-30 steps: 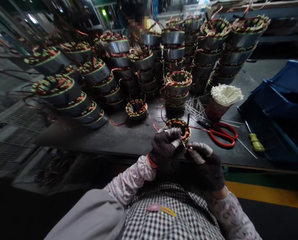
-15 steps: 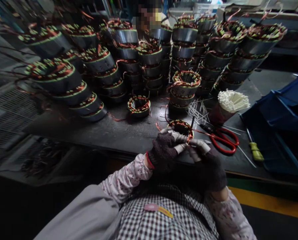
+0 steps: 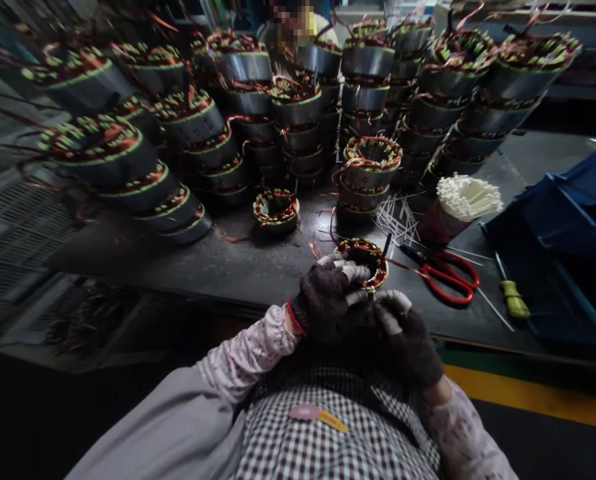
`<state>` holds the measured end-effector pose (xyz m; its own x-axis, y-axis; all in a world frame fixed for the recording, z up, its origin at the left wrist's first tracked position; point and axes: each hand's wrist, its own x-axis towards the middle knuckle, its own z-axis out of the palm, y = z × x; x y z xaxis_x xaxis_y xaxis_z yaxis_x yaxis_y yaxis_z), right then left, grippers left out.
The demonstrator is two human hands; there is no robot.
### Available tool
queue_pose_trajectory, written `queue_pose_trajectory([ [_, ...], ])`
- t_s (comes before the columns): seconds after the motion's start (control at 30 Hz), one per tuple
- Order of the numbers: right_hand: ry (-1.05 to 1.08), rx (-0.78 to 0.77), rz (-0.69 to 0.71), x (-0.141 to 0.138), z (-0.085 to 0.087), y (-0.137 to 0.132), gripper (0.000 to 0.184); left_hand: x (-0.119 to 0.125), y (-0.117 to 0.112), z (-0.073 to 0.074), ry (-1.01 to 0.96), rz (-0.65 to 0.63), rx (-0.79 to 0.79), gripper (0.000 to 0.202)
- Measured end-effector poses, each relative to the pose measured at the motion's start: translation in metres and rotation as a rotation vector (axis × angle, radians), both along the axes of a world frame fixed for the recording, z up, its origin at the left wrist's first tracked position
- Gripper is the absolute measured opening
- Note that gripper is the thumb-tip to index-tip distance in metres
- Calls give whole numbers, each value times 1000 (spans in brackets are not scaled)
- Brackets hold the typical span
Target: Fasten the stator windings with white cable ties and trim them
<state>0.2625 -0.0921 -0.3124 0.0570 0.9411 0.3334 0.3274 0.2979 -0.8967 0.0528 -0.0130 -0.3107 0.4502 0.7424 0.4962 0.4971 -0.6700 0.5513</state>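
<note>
A motor stator [image 3: 381,265] wound with copper wire lies at the bench's front edge, its open bore facing up. My left hand [image 3: 324,292], in a dark fingerless glove with wrapped fingertips, grips its near left rim, some fingers reaching over into the bore. Just right of the near rim, my right hand [image 3: 409,330] has its thumb and fingers pinched together; whatever is between them is too small to make out. A copper lead runs from the stator towards red-handled scissors [image 3: 451,279]. A black sleeve [image 3: 387,244] stands up at its right side.
Tall stacks of stators [image 3: 298,107] fill the back. A single stator [image 3: 277,212] sits to the left. Loose white sticks [image 3: 397,220], a cup of white sticks [image 3: 443,223], a screwdriver [image 3: 515,300] and blue bins [image 3: 538,267] stand right. A person [image 3: 323,30] is behind the stacks.
My right hand has drawn slightly down and away from the stator's near rim. My left hand stays on the stator, its fingers a little shifted.
</note>
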Motion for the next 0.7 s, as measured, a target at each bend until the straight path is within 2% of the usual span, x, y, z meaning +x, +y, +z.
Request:
queue_pose_trajectory([
  [0.07, 121, -33, -46, -9, 4, 0, 16, 4, -4, -1, 53, -58, 32, 15],
  [0.13, 243, -6, -115, -23, 15, 14, 21, 12, -11, 0, 83, -25, 68, 12],
  [0.2, 294, 50, -131, -35, 27, 37, 26, 17, -17, 2, 68, 3, 95, 13],
  [0.27, 304, 100, -101, -32, 36, 58, 32, 11, -14, 4, 33, -28, 122, 23],
  [0.33, 297, 146, -132, -10, 42, 72, 35, -5, 0, 6, 49, -106, 160, 40],
  [0.37, 282, 168, -197, 8, 44, 76, 35, -15, 10, 6, 78, -154, 181, 40],
  [0.47, 211, 194, -517, 66, 42, 92, 26, -31, 39, 7, 190, -336, 257, 26],
  [0.57, 146, 171, -697, 100, 33, 121, 20, -19, 46, 5, 215, -370, 358, 21],
  [0.7, 100, 193, -729, 103, 25, 163, 19, 7, 28, -1, 193, -292, 354, 21],
])
